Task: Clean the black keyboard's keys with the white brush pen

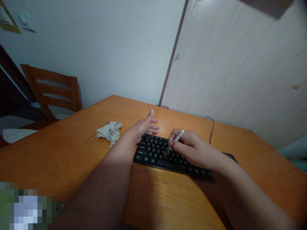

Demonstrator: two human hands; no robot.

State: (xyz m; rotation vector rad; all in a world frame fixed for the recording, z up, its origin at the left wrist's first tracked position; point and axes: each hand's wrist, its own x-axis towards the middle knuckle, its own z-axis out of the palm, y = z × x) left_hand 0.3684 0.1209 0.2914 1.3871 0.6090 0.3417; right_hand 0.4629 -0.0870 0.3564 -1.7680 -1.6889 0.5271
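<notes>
A black keyboard (171, 165) lies on the wooden table, its right part partly covered by my right arm. My right hand (189, 145) is closed around a slim brush (178, 136) with a white handle. The dark bristles point down onto the keys, left of the hand. At the keyboard's upper left corner is my left hand (146, 126), its thumb up and its fingers stretched out and apart. Nothing shows in that hand, and its edge is at or close to the keyboard's rim.
A crumpled pale cloth (110, 131) with a thin loop lies left of my left arm. Behind the keyboard a dark cable (212, 127) runs toward the wall. The wooden table (91, 172) meets the wall at the back. A wooden chair (54, 88) stands beyond its left edge.
</notes>
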